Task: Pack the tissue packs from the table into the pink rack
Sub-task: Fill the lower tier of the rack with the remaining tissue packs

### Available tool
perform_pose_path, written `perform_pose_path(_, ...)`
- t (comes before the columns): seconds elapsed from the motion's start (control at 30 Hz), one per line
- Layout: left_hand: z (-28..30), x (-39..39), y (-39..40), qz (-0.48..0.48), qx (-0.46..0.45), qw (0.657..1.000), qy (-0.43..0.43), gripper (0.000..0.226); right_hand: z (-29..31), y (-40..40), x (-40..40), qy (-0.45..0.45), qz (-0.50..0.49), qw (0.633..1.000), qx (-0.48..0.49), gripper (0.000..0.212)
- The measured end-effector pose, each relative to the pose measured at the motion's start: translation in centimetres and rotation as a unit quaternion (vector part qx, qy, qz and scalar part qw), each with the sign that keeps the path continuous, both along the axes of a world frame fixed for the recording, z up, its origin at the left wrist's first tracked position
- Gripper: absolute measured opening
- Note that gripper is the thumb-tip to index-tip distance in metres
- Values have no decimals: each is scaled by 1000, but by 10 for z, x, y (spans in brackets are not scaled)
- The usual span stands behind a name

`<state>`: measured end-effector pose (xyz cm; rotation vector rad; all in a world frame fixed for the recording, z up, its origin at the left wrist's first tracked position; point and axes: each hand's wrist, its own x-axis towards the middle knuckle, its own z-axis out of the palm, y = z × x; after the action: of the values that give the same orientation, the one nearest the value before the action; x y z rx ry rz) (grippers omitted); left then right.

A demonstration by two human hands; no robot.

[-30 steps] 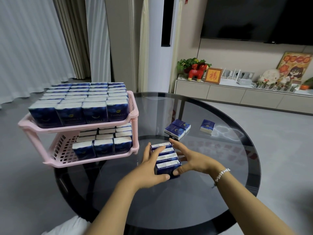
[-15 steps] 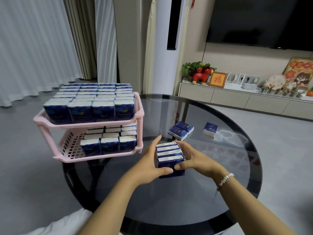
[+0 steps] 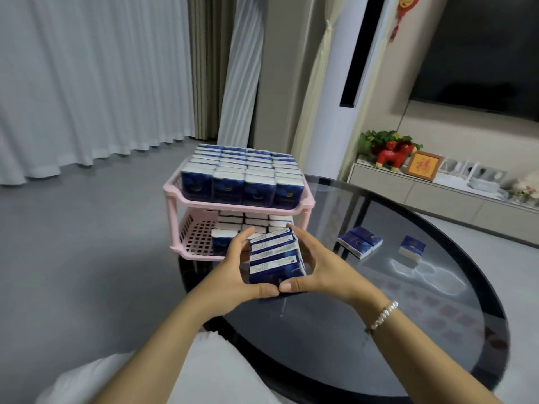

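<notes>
both hands clamp the tissue bundle (image 3: 275,259), left hand (image 3: 233,275) and right hand (image 3: 318,271) curled round its sides, above the table (image 3: 437,330). pink rack (image 3: 186,246) sits at eleven o'clock, open lower shelf nearer the left hand.

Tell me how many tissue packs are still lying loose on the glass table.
3: two packs side by side right of the hands, one single pack farther right. None seem hidden.

I see the rack (image 3: 307,204) at the table's (image 3: 379,330) left edge, both tiers holding tissue packs. Just before its lower tier, my left hand (image 3: 233,275) and right hand (image 3: 323,272) flank a held stack (image 3: 275,258). Three loose packs (image 3: 360,242) lie right.
</notes>
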<state>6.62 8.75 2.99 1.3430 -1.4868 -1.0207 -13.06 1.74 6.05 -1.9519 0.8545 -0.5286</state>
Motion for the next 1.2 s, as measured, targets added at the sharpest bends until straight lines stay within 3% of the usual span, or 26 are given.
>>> perform_pose_path(0.13, 1, 28, 8, 31, 8, 999, 19, 121, 8, -1, 32, 5, 12, 1000, -16, 96)
perform_pose_path(0.33, -1, 61, 15, 81, 20, 994, 68, 88, 11, -5, 84, 45, 19, 997, -65, 75)
perform_pose_path(0.47, -11, 78, 15, 137, 50, 988, 41, 88, 5, -6, 116, 72, 9, 991, -117, 70)
perform_pose_path(0.6, -25, 96, 10, 246, 77, 966, -6, 69, -6, -9, 135, 110, -4, 977, -185, 103)
perform_pose_path(0.7, -31, 105, 6, 325, 90, 938, -78, 94, -10, -14, 143, 122, -3, 971, -206, 100)
perform_pose_path(0.83, -29, 111, 3, 267, 92, 956, -81, 119, -11, -21, 150, 113, 12, 974, -195, 100)
perform_pose_path(1.0, -21, 130, 1, 151, 70, 985, -54, 109, -13, -32, 153, 114, 24, 983, -143, 109)
perform_pose_path(1.2, -22, 143, -7, 100, 59, 993, 6, 104, -11, -33, 166, 102, 36, 984, -140, 102)
